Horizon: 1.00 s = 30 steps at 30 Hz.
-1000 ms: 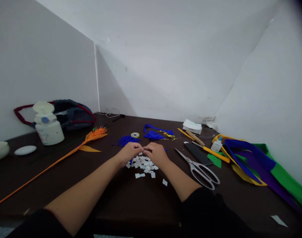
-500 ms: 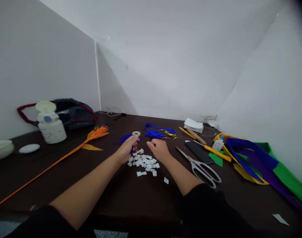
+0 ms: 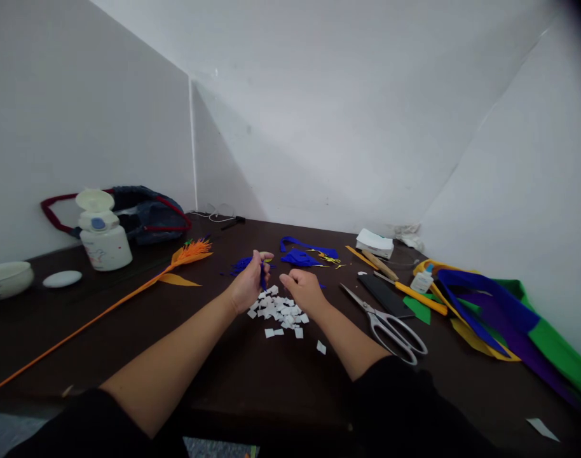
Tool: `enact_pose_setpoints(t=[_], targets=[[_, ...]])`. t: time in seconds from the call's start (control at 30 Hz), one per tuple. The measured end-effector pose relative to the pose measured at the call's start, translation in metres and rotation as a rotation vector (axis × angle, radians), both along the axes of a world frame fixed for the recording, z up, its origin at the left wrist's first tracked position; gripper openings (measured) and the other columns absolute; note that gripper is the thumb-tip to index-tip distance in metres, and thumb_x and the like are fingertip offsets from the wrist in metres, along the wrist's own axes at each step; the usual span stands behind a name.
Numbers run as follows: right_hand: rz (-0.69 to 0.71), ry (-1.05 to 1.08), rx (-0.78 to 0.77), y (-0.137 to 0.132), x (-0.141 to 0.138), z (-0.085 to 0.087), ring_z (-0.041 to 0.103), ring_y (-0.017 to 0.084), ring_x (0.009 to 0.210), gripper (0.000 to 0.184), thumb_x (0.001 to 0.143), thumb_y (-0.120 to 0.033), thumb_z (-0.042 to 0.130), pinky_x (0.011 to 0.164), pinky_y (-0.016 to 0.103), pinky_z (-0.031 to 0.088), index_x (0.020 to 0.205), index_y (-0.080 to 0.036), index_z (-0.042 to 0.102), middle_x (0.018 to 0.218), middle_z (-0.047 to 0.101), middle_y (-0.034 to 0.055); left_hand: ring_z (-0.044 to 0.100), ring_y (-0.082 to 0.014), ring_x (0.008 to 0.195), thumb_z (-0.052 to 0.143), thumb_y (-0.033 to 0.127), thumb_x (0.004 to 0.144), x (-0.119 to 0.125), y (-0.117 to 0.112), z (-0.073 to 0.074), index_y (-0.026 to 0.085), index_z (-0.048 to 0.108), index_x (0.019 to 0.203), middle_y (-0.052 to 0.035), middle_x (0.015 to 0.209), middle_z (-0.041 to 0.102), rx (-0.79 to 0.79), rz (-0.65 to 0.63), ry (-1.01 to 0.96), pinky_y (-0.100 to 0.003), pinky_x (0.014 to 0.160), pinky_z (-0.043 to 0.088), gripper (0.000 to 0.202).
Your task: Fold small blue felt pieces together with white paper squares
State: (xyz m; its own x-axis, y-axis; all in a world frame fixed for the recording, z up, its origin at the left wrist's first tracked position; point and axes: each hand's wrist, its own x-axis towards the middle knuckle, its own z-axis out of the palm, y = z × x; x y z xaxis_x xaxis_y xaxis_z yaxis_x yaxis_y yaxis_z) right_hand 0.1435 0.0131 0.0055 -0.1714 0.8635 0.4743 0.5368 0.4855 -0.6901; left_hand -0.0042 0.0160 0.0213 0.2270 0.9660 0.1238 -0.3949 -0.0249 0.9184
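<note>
My left hand is lifted a little off the dark table, its fingers pinched on a small blue strip that hangs down from them. My right hand rests on the table beside it with the fingers curled in; what they hold, if anything, is hidden. Between and just below both hands lies a pile of small white paper squares. Beyond the hands lie blue paper scraps and a fringed blue piece.
Scissors, a black slab, a yellow-handled tool, a small glue bottle and coloured sheets lie at the right. An orange paper flower on a long stem, a white bottle, a bag and a bowl are at the left.
My hands, joined over the white squares a second ago, have parted. The left hand has risen and turned with the blue strip in its fingers; the right has drawn back slightly.
</note>
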Motion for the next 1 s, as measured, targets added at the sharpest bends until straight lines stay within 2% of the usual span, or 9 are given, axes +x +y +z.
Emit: enact_pose_setpoints(t=[0.1,0.2,0.27,0.47,0.57,0.67,0.77,0.87,1.0], targets=[[0.076,0.022,0.047,-0.003,-0.003,0.001,0.045,0.009,0.056,0.028,0.075,-0.034,0.049,0.056,0.021,0.036,0.053,-0.016,0.051,0.056,0.049,-0.0023,0.036,-0.0074,0.052,0.032,0.063,0.072,0.002,0.0,-0.001,0.021,0.049,0.095,0.0037,0.065,0.039,0.051,0.052,0.04,-0.02,0.049,0.031,0.05],[0.221,0.048,0.081,-0.007,-0.01,-0.002,0.051,0.011,0.076,0.017,0.071,-0.028,0.056,0.066,0.022,0.04,0.059,-0.016,0.057,0.085,0.053,0.0022,0.035,-0.0079,0.055,0.035,0.059,0.074,0.005,0.001,-0.004,0.02,0.049,0.096,0.0035,0.065,0.038,0.132,0.116,0.029,-0.02,0.055,0.034,0.047],[0.233,0.039,0.091,-0.01,-0.014,-0.005,0.05,0.012,0.084,0.013,0.069,-0.026,0.059,0.07,0.023,0.04,0.06,-0.017,0.059,0.094,0.051,0.0035,0.035,-0.0079,0.056,0.036,0.057,0.075,0.007,0.001,-0.006,0.02,0.05,0.095,0.0036,0.065,0.037,0.172,0.141,-0.001,-0.02,0.058,0.035,0.044],[0.203,-0.052,0.208,-0.011,-0.021,-0.007,0.051,0.012,0.078,0.012,0.072,-0.022,0.056,0.071,0.023,0.039,0.061,-0.017,0.059,0.079,0.055,0.002,0.04,-0.0082,0.059,0.034,0.059,0.075,0.011,-0.005,-0.005,0.021,0.047,0.099,0.0025,0.069,0.041,0.163,0.049,-0.119,-0.021,0.061,0.038,0.047],[0.147,-0.029,0.195,-0.006,-0.014,-0.005,0.051,0.011,0.07,0.016,0.074,-0.021,0.053,0.068,0.023,0.039,0.059,-0.017,0.057,0.068,0.055,0.0007,0.043,-0.009,0.061,0.033,0.061,0.073,0.009,-0.007,-0.002,0.022,0.046,0.101,0.0016,0.072,0.044,0.137,-0.005,-0.153,-0.022,0.06,0.039,0.049],[0.112,0.027,0.099,-0.001,-0.002,-0.001,0.051,0.011,0.065,0.016,0.074,-0.023,0.052,0.064,0.022,0.039,0.06,-0.016,0.057,0.066,0.056,0.0007,0.047,-0.0104,0.065,0.039,0.057,0.074,0.002,-0.005,-0.001,0.024,0.047,0.103,0.0008,0.074,0.049,0.089,-0.045,-0.035,-0.023,0.06,0.039,0.045],[0.172,0.043,0.024,0.002,0.009,0.002,0.052,0.011,0.065,0.016,0.074,-0.025,0.051,0.064,0.023,0.039,0.063,-0.015,0.058,0.068,0.058,0.0008,0.052,-0.0125,0.07,0.052,0.046,0.071,-0.007,-0.001,-0.002,0.021,0.05,0.103,-0.0019,0.079,0.054,0.071,-0.129,0.12,-0.025,0.064,0.039,0.041],[0.246,0.018,0.008,0.001,0.013,0.004,0.052,0.01,0.066,0.015,0.074,-0.025,0.052,0.065,0.023,0.039,0.064,-0.015,0.059,0.07,0.058,0.0006,0.054,-0.0126,0.069,0.065,0.032,0.061,-0.014,0.002,-0.005,0.014,0.057,0.091,-0.0042,0.079,0.058,0.114,-0.172,0.265,-0.024,0.064,0.039,0.035],[0.302,-0.044,-0.014,0.0,0.014,0.006,0.053,0.01,0.067,0.01,0.07,-0.021,0.055,0.066,0.023,0.04,0.064,-0.015,0.061,0.071,0.058,0.0006,0.05,-0.0099,0.055,0.064,0.03,0.06,-0.016,0.007,-0.011,0.012,0.059,0.072,-0.0016,0.064,0.058,0.155,-0.134,0.418,-0.022,0.054,0.036,0.022]])
